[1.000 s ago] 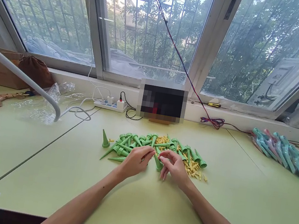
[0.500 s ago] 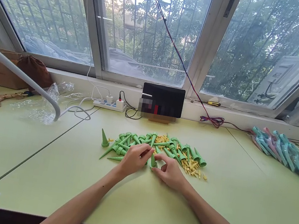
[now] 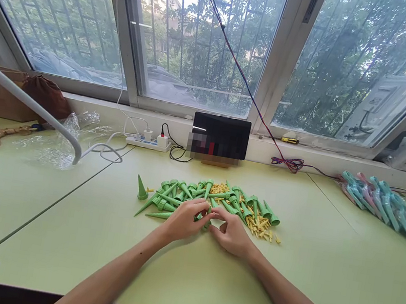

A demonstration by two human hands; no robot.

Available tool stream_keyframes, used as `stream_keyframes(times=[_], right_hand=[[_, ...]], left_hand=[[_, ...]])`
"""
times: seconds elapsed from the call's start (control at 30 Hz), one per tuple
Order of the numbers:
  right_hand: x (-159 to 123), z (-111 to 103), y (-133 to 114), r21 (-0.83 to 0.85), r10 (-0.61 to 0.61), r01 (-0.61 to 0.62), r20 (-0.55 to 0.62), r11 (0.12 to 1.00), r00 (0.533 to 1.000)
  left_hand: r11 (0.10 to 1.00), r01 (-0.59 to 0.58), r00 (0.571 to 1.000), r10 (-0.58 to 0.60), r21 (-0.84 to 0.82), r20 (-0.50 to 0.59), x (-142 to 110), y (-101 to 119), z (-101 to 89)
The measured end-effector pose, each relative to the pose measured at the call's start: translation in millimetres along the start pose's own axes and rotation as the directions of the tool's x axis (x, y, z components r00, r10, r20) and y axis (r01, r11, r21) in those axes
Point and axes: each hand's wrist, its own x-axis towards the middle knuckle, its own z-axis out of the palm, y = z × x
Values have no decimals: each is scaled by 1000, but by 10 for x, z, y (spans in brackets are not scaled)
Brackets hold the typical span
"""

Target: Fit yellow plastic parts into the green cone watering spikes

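Between my two hands, a green plastic spike (image 3: 210, 209), cone-shaped with a wider base, is largely covered by fingers. My left hand (image 3: 187, 219) is closed, its thumb and fingertips pinching at the spike. From the other side my right hand (image 3: 231, 233) curls its thumb and fingers around the same spike, near the base. Just beyond both hands lies a heap of similar green spikes (image 3: 167, 200). Small yellow plastic pieces (image 3: 258, 228) are scattered to the right of the hands, with more yellow ones behind. One green cone (image 3: 141, 188) stands upright on its base at the left end.
A dark-screened tablet (image 3: 220, 136) leans at the back of the table (image 3: 226, 291). Left of it are a power strip (image 3: 148, 143) and a white curved tube (image 3: 38, 113). Wrapped pastel items (image 3: 382, 200) lie at the right.
My left hand has moved slightly right and down along the spike, meeting my right fingertips. The spike is now more hidden. The heap looks unchanged.
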Motion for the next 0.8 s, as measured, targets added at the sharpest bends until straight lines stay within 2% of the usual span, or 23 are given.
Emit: stream_keyframes(times=[0.2,0.33,0.53,0.8], right_hand=[[25,-32,62,-55,37,-52,-251,997,967],[35,-43,71,-106,58,-98,-331,990,942],[35,-62,98,-239,36,-139,-390,961,920],[55,-84,197,-397,49,-187,-333,899,942]], left_hand=[[999,23,997,-21,23,-78,18,-30,8],[998,55,995,-52,33,-90,32,-21,-5],[995,78,996,-74,67,-49,31,-23,-26],[995,70,997,-68,75,-31,34,-23,-23]])
